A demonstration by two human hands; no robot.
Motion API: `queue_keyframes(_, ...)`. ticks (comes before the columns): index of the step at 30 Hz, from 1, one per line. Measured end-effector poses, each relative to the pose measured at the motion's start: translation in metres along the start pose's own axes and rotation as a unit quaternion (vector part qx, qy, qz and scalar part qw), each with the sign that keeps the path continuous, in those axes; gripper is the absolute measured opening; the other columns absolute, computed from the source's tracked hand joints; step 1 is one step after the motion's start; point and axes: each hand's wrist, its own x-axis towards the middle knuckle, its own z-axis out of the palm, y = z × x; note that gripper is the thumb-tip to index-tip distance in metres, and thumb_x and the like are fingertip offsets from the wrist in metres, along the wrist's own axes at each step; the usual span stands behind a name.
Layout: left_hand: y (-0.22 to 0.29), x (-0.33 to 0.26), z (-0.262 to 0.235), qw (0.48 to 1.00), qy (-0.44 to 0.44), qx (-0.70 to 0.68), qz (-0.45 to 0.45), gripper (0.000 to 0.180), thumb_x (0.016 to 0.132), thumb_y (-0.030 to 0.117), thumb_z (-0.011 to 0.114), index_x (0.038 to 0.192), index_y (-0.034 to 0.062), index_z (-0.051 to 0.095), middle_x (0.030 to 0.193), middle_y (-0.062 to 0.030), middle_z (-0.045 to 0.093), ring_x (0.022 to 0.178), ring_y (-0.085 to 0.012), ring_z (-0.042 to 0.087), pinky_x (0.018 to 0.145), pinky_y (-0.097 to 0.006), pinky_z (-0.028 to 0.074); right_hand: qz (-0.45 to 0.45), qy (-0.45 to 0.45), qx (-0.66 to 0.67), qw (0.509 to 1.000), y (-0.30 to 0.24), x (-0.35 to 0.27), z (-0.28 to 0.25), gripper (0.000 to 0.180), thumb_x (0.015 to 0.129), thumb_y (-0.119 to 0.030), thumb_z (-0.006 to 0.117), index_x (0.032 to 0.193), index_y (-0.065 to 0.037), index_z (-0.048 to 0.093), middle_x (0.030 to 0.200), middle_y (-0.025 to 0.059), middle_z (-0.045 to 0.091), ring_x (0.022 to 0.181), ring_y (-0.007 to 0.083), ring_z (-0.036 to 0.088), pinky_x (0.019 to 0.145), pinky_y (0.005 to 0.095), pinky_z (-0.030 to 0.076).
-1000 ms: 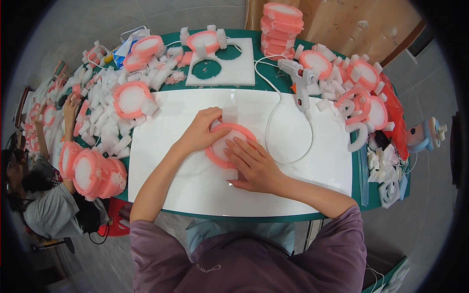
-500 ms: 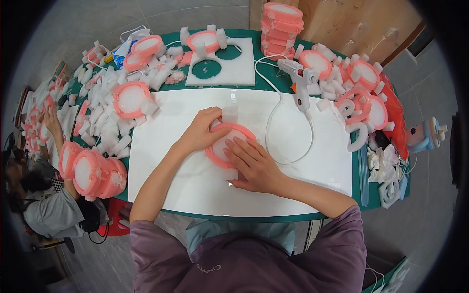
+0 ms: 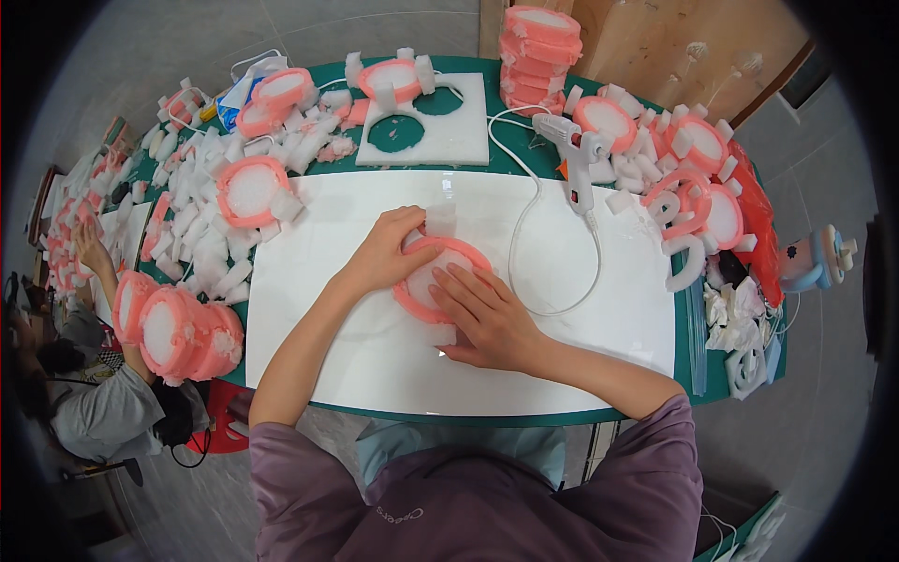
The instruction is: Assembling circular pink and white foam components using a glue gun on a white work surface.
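A round white foam disc with a pink foam rim lies on the white board in front of me. My left hand grips its left side, thumb over the rim and fingers at the far edge beside a white foam block. Across the disc's top rest the fingers of my right hand. Its thumb is low at the near side, by another white foam block; the hand hides the disc's right part. Right of the disc, a white glue gun lies with its cord looping over the board.
Loose white foam pieces heap at the left, near stacked pink-rimmed discs. A foam sheet with round holes and a tall pink stack stand at the back. More foam rings crowd the right. A person works at far left.
My hands and the disc keep the same place. At the far left, the other person's arm and hand have shifted slightly.
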Motion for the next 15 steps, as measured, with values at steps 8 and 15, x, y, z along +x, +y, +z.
queue_keyframes(8, -0.0006, 0.0003, 0.0003, 1.0, -0.001, -0.002, 0.004, 0.029, 0.073, 0.019, 0.066, 0.084, -0.0034, 0.051, 0.079, -0.0172, 0.053, 0.075, -0.0329, 0.049, 0.07, -0.037, 0.041, -0.002, 0.001, 0.0, 1.0, 0.0006, -0.0007, 0.0006, 0.071, 0.067, -0.036, 0.071, 0.124, -0.002, 0.046, 0.13, 0.0165, 0.044, 0.125, 0.0305, 0.038, 0.103, 0.0445, 0.029)
queue_keyframes(15, 0.0029, 0.0006, -0.0012, 1.0, -0.006, -0.002, -0.008, 0.028, 0.073, 0.018, 0.066, 0.082, -0.003, 0.05, 0.078, -0.017, 0.052, 0.074, -0.0322, 0.049, 0.069, -0.037, 0.04, -0.002, 0.0, 0.001, 1.0, 0.0006, -0.0006, 0.0008, 0.07, 0.067, -0.037, 0.07, 0.123, -0.002, 0.046, 0.131, 0.0168, 0.043, 0.126, 0.0311, 0.037, 0.104, 0.0449, 0.028)
